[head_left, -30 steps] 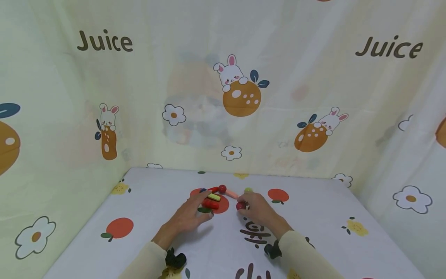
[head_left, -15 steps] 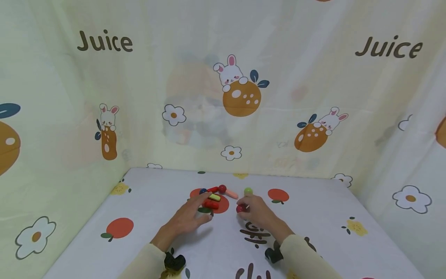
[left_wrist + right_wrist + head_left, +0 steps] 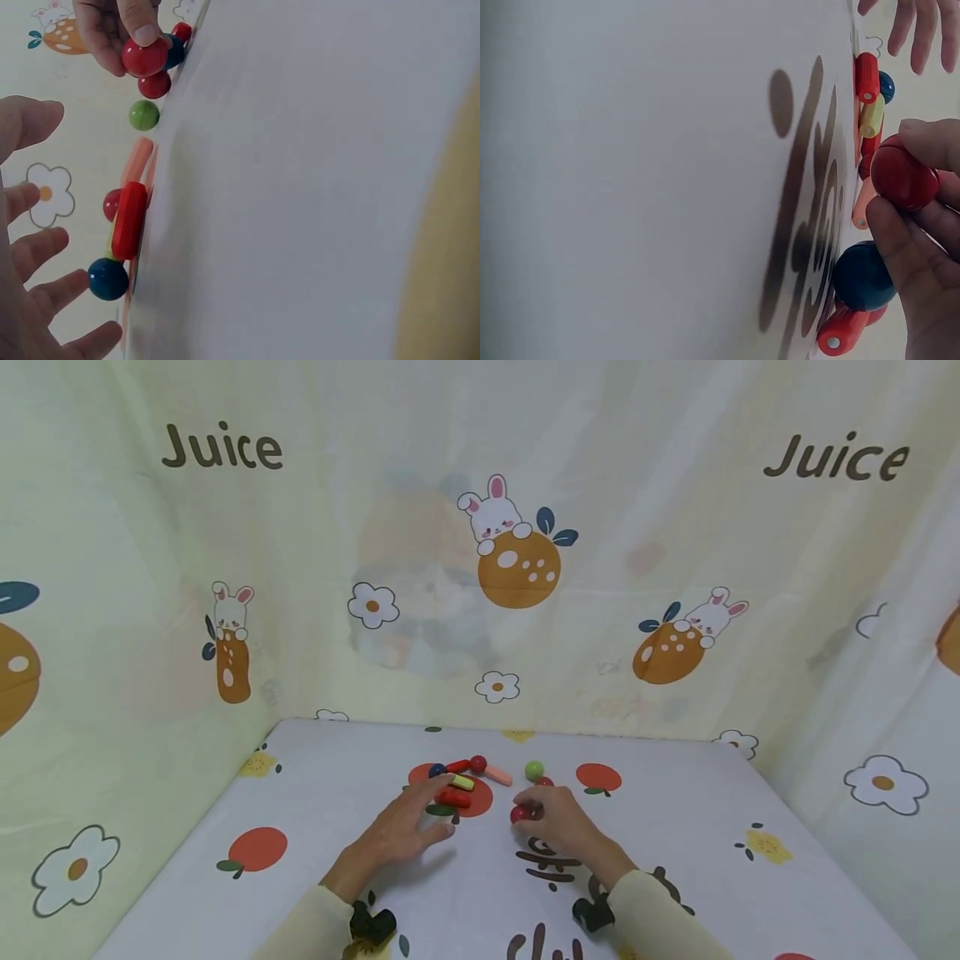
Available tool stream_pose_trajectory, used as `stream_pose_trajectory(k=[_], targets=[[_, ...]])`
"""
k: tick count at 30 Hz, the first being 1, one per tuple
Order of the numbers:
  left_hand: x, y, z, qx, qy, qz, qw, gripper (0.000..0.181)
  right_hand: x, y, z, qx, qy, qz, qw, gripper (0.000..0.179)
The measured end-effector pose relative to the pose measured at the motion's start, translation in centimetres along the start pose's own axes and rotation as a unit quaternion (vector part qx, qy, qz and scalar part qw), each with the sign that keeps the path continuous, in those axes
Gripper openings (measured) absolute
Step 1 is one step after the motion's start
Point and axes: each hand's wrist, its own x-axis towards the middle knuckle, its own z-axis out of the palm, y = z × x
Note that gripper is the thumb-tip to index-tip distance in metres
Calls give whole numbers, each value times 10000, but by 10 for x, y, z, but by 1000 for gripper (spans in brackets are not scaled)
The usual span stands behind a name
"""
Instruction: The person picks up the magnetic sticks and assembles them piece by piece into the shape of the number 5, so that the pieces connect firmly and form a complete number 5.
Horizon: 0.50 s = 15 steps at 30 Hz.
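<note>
Nearest are the pale sleeves. The right hand pinches a red ball between thumb and fingers; this ball has shifted slightly toward the table's near side. With this, the green ball and a second red ball beside it have become uncovered, so the pinched ball stands apart from them. Under this hand are a blue ball and a red stick; whether they touch the pinched ball, I cannot tell.

The left hand has its fingers spread and holds nothing, just beside a thick red stick, a yellow stick and a dark blue ball. A third red ball and a pink stick lie farther, toward the far edge of the table, whose white cloth has printed fruits. Behind that edge hangs a cream curtain with rabbits and flowers.
</note>
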Motion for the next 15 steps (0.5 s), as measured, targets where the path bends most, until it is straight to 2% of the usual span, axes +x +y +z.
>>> stream_pose_trajectory(k=[8, 15], targets=[[-2, 1, 0, 73, 10, 77, 9999, 74, -4, -1, -1, -6, -66, 8, 10000, 31], [-4, 2, 0, 49, 8, 37, 10000, 74, -6, -2, -1, -145, -236, -21, 9996, 34]])
